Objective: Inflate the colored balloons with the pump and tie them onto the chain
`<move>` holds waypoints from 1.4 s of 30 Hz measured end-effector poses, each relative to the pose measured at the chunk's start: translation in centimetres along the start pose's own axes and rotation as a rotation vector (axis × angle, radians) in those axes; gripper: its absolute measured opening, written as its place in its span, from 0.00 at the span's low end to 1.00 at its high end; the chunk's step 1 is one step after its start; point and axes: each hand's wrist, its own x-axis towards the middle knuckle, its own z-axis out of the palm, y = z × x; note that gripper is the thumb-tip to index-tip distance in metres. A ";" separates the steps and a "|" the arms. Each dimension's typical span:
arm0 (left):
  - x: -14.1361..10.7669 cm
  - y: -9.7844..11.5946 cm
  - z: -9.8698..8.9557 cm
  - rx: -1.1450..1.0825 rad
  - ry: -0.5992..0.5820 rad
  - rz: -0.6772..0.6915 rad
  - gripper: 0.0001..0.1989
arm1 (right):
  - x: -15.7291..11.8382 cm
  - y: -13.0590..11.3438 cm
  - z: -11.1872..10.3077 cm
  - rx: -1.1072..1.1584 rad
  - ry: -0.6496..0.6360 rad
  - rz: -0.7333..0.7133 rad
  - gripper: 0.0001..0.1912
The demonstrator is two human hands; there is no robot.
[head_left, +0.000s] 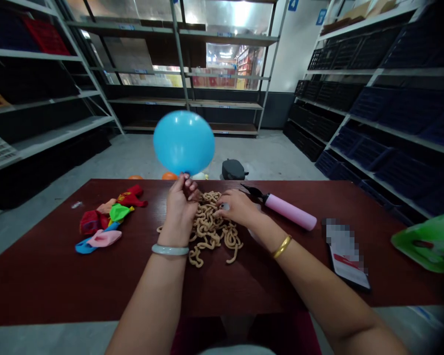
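Note:
My left hand point(183, 204) is closed, pinching the neck of an inflated blue balloon point(184, 142) upright above the table's far edge. My right hand point(239, 206) has its fingers curled at the right side of a heap of tan, rope-like strands point(209, 227). A small whitish, see-through bit shows between its thumb and forefinger; I cannot make out what it is. More clear material shows under the wrist. To the right lies a pink hand pump point(290, 212) with a black nozzle. Several limp balloons point(105, 217) in red, green, blue and pink lie at the left.
A phone point(346, 254) and a green plastic package point(429, 241) rest on the right of the dark red table point(144, 286). Beyond it, a dark grey object point(234, 169) and orange round things point(169, 176) are on the floor. Shelves point(225, 103) with crates point(407, 113) surround the space.

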 end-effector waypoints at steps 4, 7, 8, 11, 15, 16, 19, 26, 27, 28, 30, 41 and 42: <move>0.3 -0.3 -0.5 0.054 0.047 0.067 0.07 | 0.2 -1.6 1.1 -0.229 0.024 0.177 0.17; 0.5 -0.3 -0.9 0.093 0.073 0.111 0.07 | 0.8 -1.9 1.8 -0.183 -0.007 0.221 0.12; 0.5 -0.3 -1.0 0.106 0.076 0.123 0.07 | 1.0 -1.7 1.8 -0.155 -0.013 0.224 0.09; 0.6 -0.2 -1.2 0.128 0.058 0.147 0.07 | 1.4 -0.7 0.8 -0.071 -0.010 0.212 0.07; 0.5 -0.3 -1.0 0.145 0.046 0.165 0.08 | 1.9 -0.7 -2.6 0.267 0.089 0.207 0.12; 0.4 -0.3 -1.0 0.150 0.054 0.168 0.09 | 2.0 -1.0 -3.5 0.412 0.114 0.207 0.13; 0.3 -0.3 -0.8 0.153 0.070 0.161 0.11 | 2.5 -2.7 -5.8 0.734 0.126 0.211 0.12; -0.3 -0.4 -0.4 0.134 0.042 0.117 0.10 | 3.7 -4.5 -7.5 1.292 0.192 0.195 0.09; -0.3 -0.5 -0.3 0.134 0.038 0.115 0.10 | 3.7 -4.4 -7.4 1.392 0.180 0.194 0.08; -0.4 -0.6 -0.2 0.135 0.037 0.112 0.10 | 3.7 -4.3 -7.3 1.458 0.166 0.206 0.09; -0.4 -0.9 -0.1 0.152 0.048 0.106 0.10 | 3.6 -4.2 -7.1 1.468 0.140 0.236 0.12; -1.0 -2.7 0.3 0.459 0.049 0.063 0.13 | 4.1 -5.3 -6.4 -0.154 -0.153 -0.236 0.17; -1.0 -2.9 0.2 0.472 0.045 0.072 0.12 | 4.2 -5.5 -6.4 -0.221 -0.161 -0.235 0.17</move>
